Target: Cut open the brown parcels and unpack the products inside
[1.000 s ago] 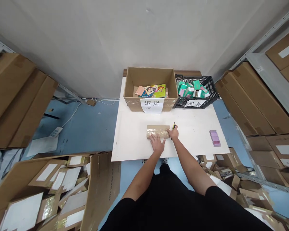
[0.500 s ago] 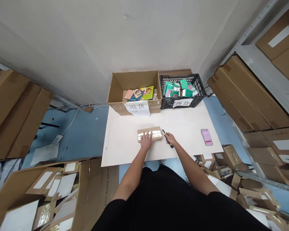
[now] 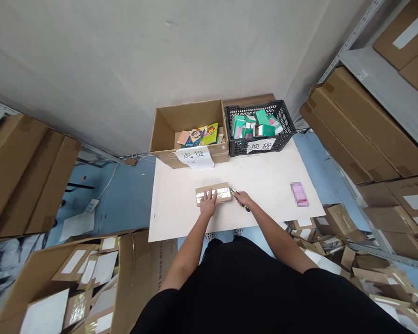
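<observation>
A small cardboard parcel [image 3: 218,191] wrapped in shiny clear tape lies on the white table [image 3: 181,204]. My left hand [image 3: 208,204] rests flat on the parcel's near left part, fingers spread. My right hand [image 3: 243,199] is closed round a yellow and black utility knife [image 3: 235,193], whose tip is at the parcel's right end.
At the table's far edge stand an open carton [image 3: 167,125] holding colourful books and a black crate [image 3: 261,127] of green boxes, each with a paper label. A pink item [image 3: 299,194] lies on the right. Cartons of parcels [image 3: 73,283] fill the floor left; shelves of boxes [image 3: 362,134] stand right.
My right hand turned the knife from pointing away at the parcel's far right corner to lying against its right end. The view shifted; the left hand stayed on the parcel.
</observation>
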`<action>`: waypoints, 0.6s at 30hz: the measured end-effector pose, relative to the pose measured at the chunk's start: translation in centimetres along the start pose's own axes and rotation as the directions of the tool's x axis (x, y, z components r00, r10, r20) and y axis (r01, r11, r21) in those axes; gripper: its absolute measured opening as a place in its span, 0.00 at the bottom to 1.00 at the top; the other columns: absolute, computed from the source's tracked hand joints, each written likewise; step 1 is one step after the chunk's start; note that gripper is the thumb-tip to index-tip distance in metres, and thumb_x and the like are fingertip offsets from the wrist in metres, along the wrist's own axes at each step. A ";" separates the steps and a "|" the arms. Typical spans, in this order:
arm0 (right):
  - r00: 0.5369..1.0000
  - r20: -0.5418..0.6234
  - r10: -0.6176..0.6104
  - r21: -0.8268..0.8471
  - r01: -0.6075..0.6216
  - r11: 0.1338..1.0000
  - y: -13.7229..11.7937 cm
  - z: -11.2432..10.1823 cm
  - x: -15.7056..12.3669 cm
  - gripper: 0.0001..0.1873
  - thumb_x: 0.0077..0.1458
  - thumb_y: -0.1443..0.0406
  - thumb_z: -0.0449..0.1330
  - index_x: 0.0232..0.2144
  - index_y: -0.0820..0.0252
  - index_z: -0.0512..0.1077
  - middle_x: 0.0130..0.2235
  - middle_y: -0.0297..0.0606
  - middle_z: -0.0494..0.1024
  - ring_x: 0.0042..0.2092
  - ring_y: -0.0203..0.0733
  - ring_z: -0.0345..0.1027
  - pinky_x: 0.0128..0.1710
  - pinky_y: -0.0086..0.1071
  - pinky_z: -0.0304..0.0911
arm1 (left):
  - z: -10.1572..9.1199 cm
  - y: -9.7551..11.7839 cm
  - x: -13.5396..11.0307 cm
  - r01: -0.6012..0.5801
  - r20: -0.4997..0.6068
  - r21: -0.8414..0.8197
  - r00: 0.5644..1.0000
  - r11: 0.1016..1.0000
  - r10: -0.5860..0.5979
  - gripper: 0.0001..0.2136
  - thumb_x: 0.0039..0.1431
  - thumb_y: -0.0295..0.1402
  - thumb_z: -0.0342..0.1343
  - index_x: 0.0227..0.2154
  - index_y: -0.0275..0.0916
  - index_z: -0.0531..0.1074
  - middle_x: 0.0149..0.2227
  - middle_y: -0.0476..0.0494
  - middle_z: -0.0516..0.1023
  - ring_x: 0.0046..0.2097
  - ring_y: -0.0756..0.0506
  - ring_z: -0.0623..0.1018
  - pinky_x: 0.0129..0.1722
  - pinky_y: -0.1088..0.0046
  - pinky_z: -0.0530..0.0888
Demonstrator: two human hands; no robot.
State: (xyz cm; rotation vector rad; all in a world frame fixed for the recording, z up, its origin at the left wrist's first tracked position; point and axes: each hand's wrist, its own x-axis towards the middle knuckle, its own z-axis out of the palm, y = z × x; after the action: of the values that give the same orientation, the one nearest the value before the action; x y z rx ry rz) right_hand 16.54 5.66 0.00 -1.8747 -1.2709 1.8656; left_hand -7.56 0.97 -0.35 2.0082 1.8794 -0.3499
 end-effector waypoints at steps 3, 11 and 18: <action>1.000 0.018 0.013 -0.042 -0.013 0.999 1.2 0.1 -1.0 0.29 0.65 0.41 0.61 0.24 0.55 0.63 0.15 0.26 0.63 0.15 0.33 0.57 0.16 0.28 0.53 | -0.5 0.4 -0.2 0.007 -0.012 -0.008 1.000 1.000 -0.007 0.32 0.74 0.46 0.48 0.77 0.51 0.51 0.80 0.42 0.47 0.79 0.30 0.47 0.73 0.45 0.57; 0.970 -0.237 0.060 0.069 -0.045 0.997 2.6 3.0 -1.5 0.24 0.67 0.42 0.57 0.33 0.55 0.67 0.25 0.31 0.74 0.23 0.37 0.70 0.26 0.27 0.66 | -4.4 -2.1 0.8 -0.006 -0.038 -0.083 0.999 0.997 0.003 0.32 0.73 0.50 0.49 0.76 0.51 0.55 0.77 0.38 0.57 0.76 0.32 0.56 0.69 0.50 0.62; 0.903 -0.429 -0.016 -0.268 -0.111 0.957 -5.3 5.4 3.4 0.32 0.53 0.45 0.72 0.50 0.56 0.69 0.50 0.50 0.82 0.52 0.54 0.79 0.43 0.35 0.71 | -2.2 -0.7 -2.3 0.284 -0.036 -0.022 0.958 0.958 -0.285 0.34 0.75 0.51 0.40 0.75 0.36 0.55 0.65 0.22 0.71 0.64 0.28 0.72 0.61 0.47 0.68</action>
State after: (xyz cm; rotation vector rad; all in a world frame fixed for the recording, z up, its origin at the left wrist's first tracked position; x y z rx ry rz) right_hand 8.90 8.98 0.18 -2.3151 -1.3968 1.2257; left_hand -8.58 -0.10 2.52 1.7444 2.1932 -0.3713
